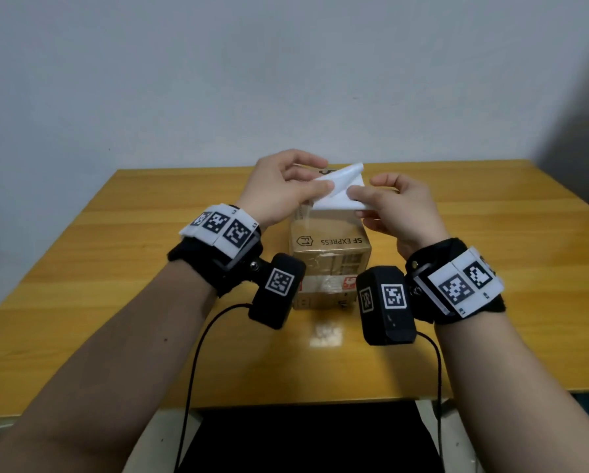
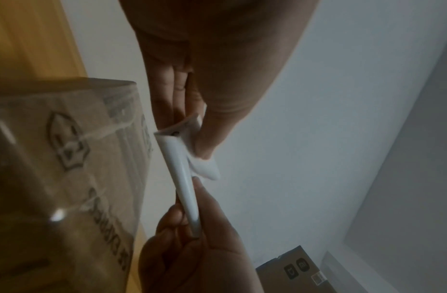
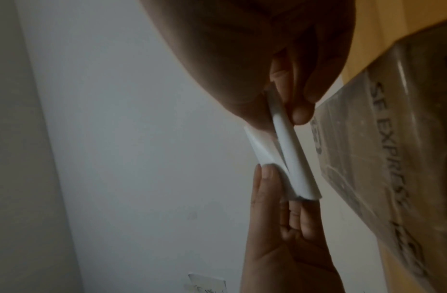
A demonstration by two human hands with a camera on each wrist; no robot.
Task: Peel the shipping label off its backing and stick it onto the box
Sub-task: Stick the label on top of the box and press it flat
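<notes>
Both hands point(image 1: 341, 196) pinch the half-peeled label point(image 1: 341, 189) above the box point(image 1: 327, 247).

The left hand point(image 2: 217, 79) reaches down from the top of the frame, its thumb and fingers pinching a peeled white layer point(image 2: 204, 168) that curls away from the rest of the shipping label point(image 2: 182, 178); the right hand point(image 2: 192, 257) rises from below, gripping the sheet's lower end; a taped cardboard box point(image 2: 67, 158) with dark print fills the left side; a second printed box point(image 2: 292, 271) sits low against the pale wall point(image 2: 342, 99).
</notes>
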